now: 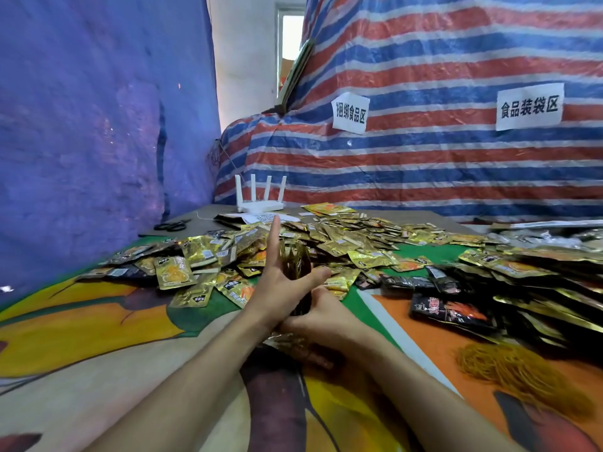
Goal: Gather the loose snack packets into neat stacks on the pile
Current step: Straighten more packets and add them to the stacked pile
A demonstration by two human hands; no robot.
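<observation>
A small bunch of dark packets (297,265) stands on end in the middle of the table (98,321). The left hand (277,282) lies flat on its side with fingers straight and thumb spread, and the right hand (321,318) curls round its bottom. Most of the job looks left to do: gold packets (342,243) lie loose from 10 to 1 o'clock, black packets (450,311) sit messy at 3 o'clock, and orange rubber bands (522,370) wait at 4 o'clock.
</observation>
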